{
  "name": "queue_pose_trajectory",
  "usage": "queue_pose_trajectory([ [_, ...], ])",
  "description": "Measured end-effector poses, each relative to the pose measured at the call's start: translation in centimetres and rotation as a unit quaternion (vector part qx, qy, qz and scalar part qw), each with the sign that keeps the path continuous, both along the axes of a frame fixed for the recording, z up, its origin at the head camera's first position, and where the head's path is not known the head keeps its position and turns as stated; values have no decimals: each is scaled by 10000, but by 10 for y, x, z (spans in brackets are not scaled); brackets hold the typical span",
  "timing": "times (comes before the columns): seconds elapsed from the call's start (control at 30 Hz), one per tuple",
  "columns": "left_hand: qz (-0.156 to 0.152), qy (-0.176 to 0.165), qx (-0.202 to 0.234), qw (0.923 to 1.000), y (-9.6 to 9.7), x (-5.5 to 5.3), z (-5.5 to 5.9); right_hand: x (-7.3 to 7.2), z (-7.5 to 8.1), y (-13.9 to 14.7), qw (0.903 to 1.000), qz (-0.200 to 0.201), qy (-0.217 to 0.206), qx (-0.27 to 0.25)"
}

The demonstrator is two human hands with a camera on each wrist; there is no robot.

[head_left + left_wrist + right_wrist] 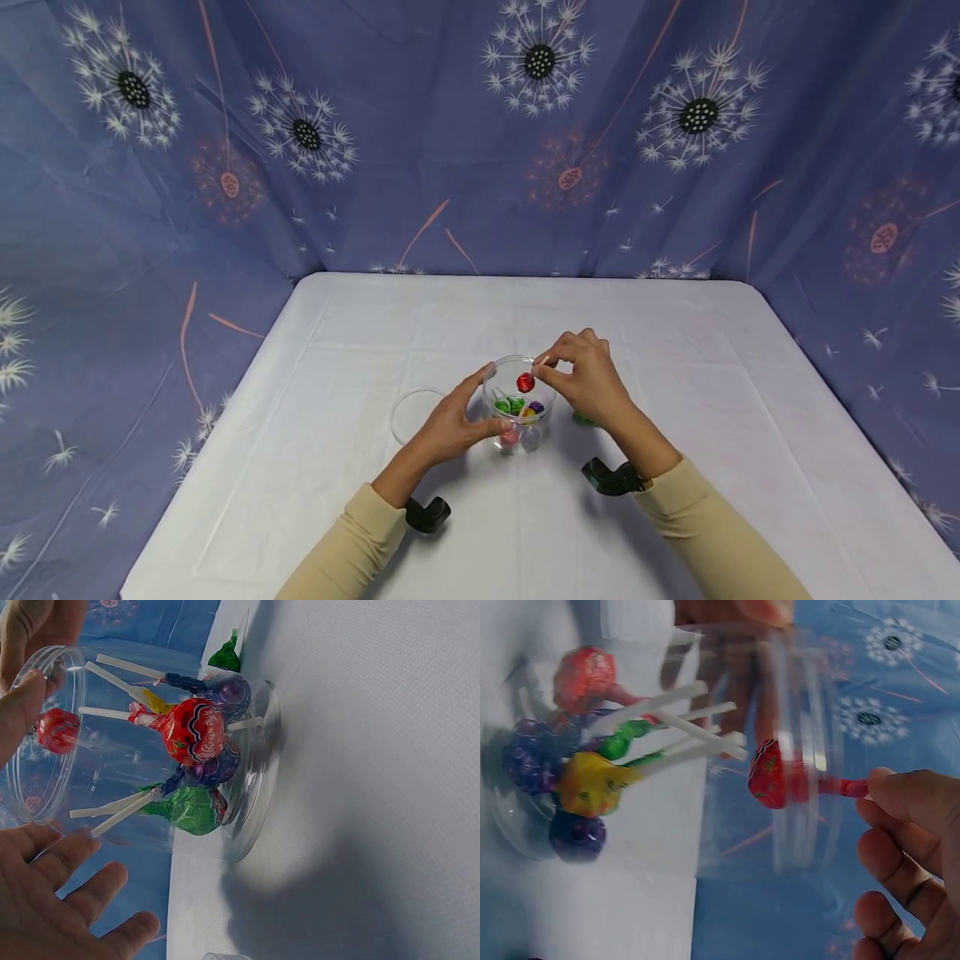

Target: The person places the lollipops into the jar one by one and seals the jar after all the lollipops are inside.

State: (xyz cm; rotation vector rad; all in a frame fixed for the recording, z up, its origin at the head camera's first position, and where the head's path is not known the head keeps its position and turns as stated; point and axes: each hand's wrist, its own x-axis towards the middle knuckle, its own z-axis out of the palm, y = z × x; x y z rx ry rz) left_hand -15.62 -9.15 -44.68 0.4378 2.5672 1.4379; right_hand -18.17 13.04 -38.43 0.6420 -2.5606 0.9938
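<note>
A clear plastic jar (493,385) stands on the table, steadied by my left hand (448,423), whose thumb and fingers span its sides near the rim. At the jar's mouth, my right hand (588,377) pinches a red-wrapped lollipop (774,776) by its stick end. That lollipop hangs head down, its head just inside the rim. Several lollipops lie at the bottom of the jar: a red one (193,731), a green one (196,811), a yellow one (591,784) and purple ones, with their white sticks pointing up.
To the left of the jar a clear round lid (393,417) lies flat, partly behind my left hand. Another green lollipop (225,654) rests on the white-covered table (360,350), beneath my right hand. A blue dandelion-patterned cloth (420,150) hangs around the table.
</note>
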Motion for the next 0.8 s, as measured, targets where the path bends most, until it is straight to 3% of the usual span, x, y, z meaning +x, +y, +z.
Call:
queue_pose_trajectory([
  [0.3, 13, 20, 9, 10000, -1, 0, 0, -2, -10, -14, 9958, -7, 262, 873],
  [0.53, -5, 80, -30, 10000, -1, 0, 0, -1, -16, -15, 9913, -26, 353, 1271],
  [0.8, -6, 59, -33, 10000, 0, 1, 1, 3, -11, -10, 9937, -51, 499, 1007],
])
